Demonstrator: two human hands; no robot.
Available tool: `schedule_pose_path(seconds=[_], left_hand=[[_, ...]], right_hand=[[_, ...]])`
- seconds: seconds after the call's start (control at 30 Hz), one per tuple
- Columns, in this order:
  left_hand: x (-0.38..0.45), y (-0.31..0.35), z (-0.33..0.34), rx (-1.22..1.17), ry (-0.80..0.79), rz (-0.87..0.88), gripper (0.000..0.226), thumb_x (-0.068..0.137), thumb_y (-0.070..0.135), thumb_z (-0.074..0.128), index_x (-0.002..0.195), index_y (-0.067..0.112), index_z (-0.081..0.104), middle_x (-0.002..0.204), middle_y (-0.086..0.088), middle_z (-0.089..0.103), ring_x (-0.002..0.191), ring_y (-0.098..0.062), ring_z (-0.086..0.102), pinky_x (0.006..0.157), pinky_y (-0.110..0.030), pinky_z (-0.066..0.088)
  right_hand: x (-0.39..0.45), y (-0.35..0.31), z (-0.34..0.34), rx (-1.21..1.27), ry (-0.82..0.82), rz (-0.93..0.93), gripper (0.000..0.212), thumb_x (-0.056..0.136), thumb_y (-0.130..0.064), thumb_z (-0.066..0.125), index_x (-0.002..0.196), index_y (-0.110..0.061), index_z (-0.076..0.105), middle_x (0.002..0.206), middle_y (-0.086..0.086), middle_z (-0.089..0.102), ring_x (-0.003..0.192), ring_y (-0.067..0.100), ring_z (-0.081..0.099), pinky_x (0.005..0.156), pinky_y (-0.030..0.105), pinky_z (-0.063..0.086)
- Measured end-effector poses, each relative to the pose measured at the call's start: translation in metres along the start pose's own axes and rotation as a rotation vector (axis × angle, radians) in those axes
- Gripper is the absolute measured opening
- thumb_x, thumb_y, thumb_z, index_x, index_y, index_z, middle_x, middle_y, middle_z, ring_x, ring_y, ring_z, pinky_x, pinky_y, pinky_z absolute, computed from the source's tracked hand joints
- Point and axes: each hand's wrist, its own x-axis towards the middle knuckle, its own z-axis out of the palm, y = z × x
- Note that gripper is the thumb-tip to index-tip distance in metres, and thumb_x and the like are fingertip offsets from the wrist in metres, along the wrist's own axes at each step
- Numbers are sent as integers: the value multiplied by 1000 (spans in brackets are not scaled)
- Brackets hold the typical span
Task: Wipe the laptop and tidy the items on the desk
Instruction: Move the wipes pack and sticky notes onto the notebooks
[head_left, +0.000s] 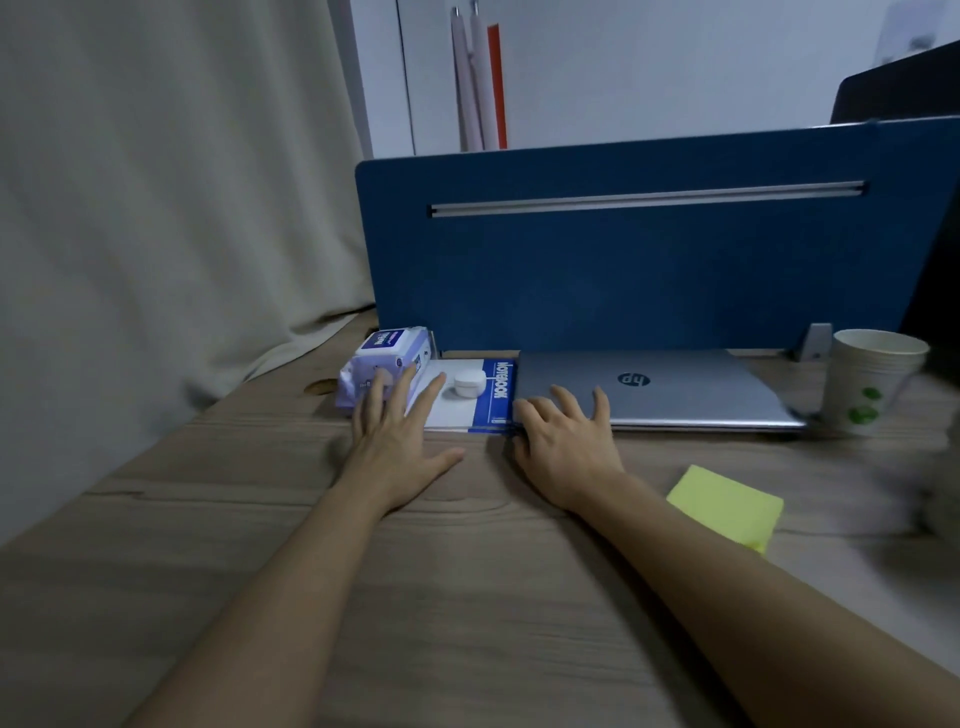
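Note:
A closed silver laptop lies against the blue desk divider. To its left lies a blue-and-white notebook with a small white case on top. A purple pack of wet wipes sits at the notebook's left. My left hand lies flat with fingers spread, its fingertips touching the wipes pack and the notebook's near edge. My right hand rests with its fingers on the laptop's near left corner. A folded yellow cloth lies on the desk, right of my right forearm.
A stack of paper cups stands right of the laptop. The blue divider closes off the back of the wooden desk. A beige curtain hangs at the left. The far right edge is blurred.

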Motion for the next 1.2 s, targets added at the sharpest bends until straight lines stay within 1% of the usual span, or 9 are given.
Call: schedule_pose_path(seconds=[0.1, 0.17, 0.33, 0.43, 0.6, 0.73, 0.9, 1.07, 1.2], left_hand=[[-22, 28, -8, -67, -22, 48, 90, 75, 73, 48, 150, 49, 5, 165, 9, 0, 149, -22, -16, 119, -47, 4], [-35, 45, -13, -106, -36, 63, 89, 77, 70, 53, 150, 48, 8, 164, 8, 3, 150, -21, -15, 120, -46, 5], [-64, 81, -28, -150, -85, 79, 87, 80, 65, 58, 152, 45, 12, 165, 7, 5, 151, -22, -10, 120, -47, 10], [-82, 96, -37, -161, -130, 87, 87, 80, 67, 57, 151, 47, 10, 165, 8, 3, 151, -21, -9, 120, -47, 11], [-101, 107, -43, -156, -196, 53, 84, 81, 66, 53, 151, 46, 9, 165, 8, 1, 151, -22, -5, 120, -49, 12], [-111, 109, -44, -163, -262, 11, 85, 79, 70, 49, 150, 47, 8, 165, 8, 2, 151, -24, -1, 120, -49, 12], [-110, 99, -46, -346, -329, -8, 85, 78, 64, 59, 151, 41, 21, 164, 3, 12, 145, -22, 30, 118, -45, 24], [-98, 84, -45, -463, -300, -14, 79, 83, 43, 72, 150, 30, 33, 161, 1, 21, 139, -19, 40, 115, -41, 32], [-83, 64, -44, -466, -256, -49, 73, 83, 36, 73, 147, 27, 37, 153, -1, 35, 129, -18, 48, 109, -35, 38]], right_hand=[[-32, 8, -17, -48, -6, 15, 46, 98, -46, 25, 133, -23, 42, 140, 0, 51, 144, 26, 24, 111, 67, 3], [-52, 14, -27, -72, -2, 45, 49, 97, -48, 24, 135, -22, 42, 140, 1, 51, 143, 27, 24, 110, 68, 2], [-103, 29, -54, -136, 29, 110, 43, 94, -48, 27, 120, -22, 50, 129, 2, 57, 136, 28, 32, 108, 68, 4], [-133, 44, -69, -114, 28, 204, 44, 93, -52, 32, 122, -24, 49, 132, 2, 54, 135, 26, 33, 108, 66, 12], [-171, 71, -82, -77, -52, 382, 58, 88, -60, 37, 129, -19, 40, 140, 10, 42, 130, 31, 33, 102, 55, 28], [-180, 80, -86, 75, -148, 515, 69, 88, -63, 38, 137, -15, 32, 140, 15, 40, 129, 36, 37, 102, 52, 33], [-169, 84, -83, 150, -175, 432, 55, 92, -52, 44, 129, -11, 40, 133, 19, 47, 121, 39, 45, 101, 47, 39], [-146, 78, -77, 203, -212, 326, 61, 84, -66, 47, 127, -23, 43, 129, 9, 47, 118, 31, 47, 95, 45, 42], [-120, 61, -63, 225, -176, 218, 67, 76, -68, 49, 127, -24, 45, 126, 7, 48, 117, 29, 46, 94, 44, 42]])
